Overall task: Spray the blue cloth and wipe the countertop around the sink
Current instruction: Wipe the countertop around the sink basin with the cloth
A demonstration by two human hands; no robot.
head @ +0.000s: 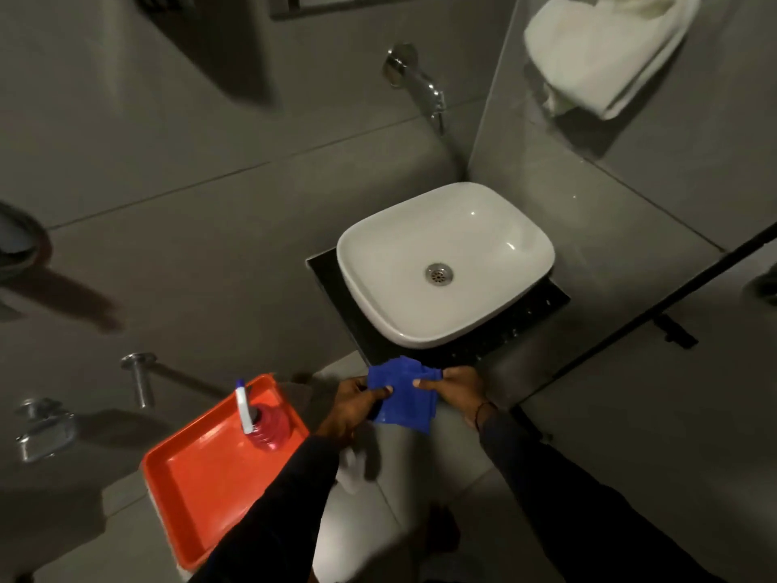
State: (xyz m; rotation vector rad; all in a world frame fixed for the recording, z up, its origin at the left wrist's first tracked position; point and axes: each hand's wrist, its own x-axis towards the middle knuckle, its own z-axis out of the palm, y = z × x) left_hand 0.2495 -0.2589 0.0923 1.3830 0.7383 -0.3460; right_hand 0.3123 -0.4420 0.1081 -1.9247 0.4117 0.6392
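A: Largest items first?
B: Grey tiled wall (210, 140), far and left. White basin (496, 229), centre, on a dark surface (542, 305) that shows as a narrow band at the basin's left and near-right edges. Chrome spout (424, 84) on the wall, far of the basin.

A: Next?
B: Orange tray (202, 469), near left. Folded white towel (605, 56), far right, high up. Two dark sleeves (588, 511) coming in from the near edge.

A: On the tray?
B: One spray bottle (258, 427) with red liquid and a white and blue head, upright in the far right corner.

A: And the cloth?
B: Blue cloth (405, 397), in the air just near of the surface's front edge, not touching it. It hangs crumpled between the two hands.

A: Grip, left?
B: Left hand (353, 406): grip narrow, closed on the cloth's left edge, thumb on top.

A: Grip, right?
B: Right hand (456, 391): grip narrow, closed on the cloth's right upper edge, thumb on top. A thin dark band (483, 412) at that wrist.

A: Smallest?
B: Metal drain (438, 273), middle of the basin. Chrome wall fittings (141, 378), far left of the tray.
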